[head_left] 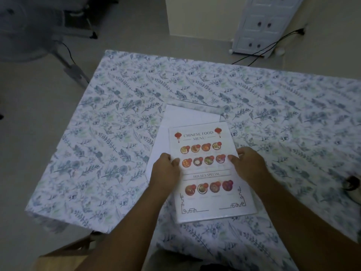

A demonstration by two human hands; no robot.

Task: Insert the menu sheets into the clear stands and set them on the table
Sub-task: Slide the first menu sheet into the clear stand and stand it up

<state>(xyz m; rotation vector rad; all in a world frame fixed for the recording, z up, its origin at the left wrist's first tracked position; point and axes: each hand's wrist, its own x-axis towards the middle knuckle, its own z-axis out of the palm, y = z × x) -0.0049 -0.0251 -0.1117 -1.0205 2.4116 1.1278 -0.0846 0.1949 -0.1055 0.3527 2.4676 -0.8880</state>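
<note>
A printed Chinese food menu sheet (210, 173) lies face up in the middle of the table, near the front edge. My left hand (165, 169) pinches its left edge and my right hand (248, 165) pinches its right edge. Under and beyond the menu lies a white sheet (187, 116) stacked at a slight angle. At the far end of that stack a clear stand (221, 112) seems to lie flat; its outline is faint and hard to make out.
The table wears a blue floral cloth (117, 133). A dark object (352, 182) sits at the right edge of the table. A standing fan (25, 32) is on the floor at far left, and a white drawer unit (263, 24) with cables at far right.
</note>
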